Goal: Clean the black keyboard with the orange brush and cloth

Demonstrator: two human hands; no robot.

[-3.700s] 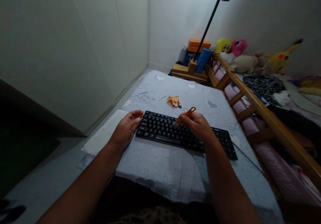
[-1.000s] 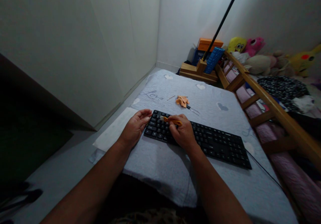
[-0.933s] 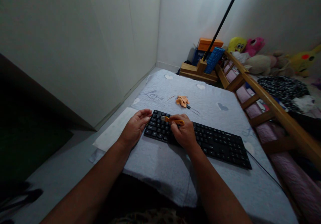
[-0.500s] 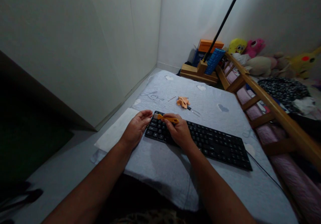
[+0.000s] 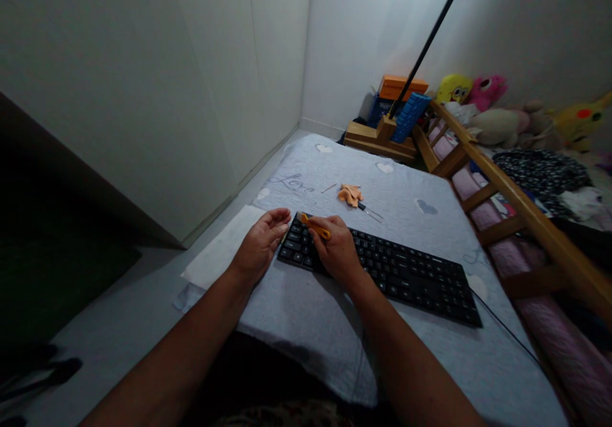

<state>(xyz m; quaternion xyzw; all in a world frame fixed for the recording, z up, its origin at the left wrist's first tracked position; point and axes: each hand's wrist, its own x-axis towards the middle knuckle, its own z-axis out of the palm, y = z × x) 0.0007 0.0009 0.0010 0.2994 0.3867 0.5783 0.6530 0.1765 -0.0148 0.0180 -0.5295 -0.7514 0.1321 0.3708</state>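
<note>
A black keyboard [image 5: 415, 280] lies on the cloth-covered table. My right hand [image 5: 338, 247] is closed round the yellow handle of a small brush [image 5: 315, 226]. The brush's pale bristles touch or hover just over the keys at the keyboard's far left corner. Beside the keyboard's left end rests my left hand [image 5: 261, 242], its fingers stretched out and apart from the thumb, with nothing in it. Part of the keyboard is hidden under my right hand.
Behind the keyboard lie a crumpled orange cloth [image 5: 350, 195], a two-pronged tool with a black handle [image 5: 370, 211] and a thin stick [image 5: 329, 188]. White paper [image 5: 222, 248] sits at the left. A cable [image 5: 507, 328] runs right, near a wooden bed rail [image 5: 526, 197].
The brush has tilted in my right hand: its handle end has swung down and toward me, while its bristles have moved slightly away. My left hand has hardly moved.
</note>
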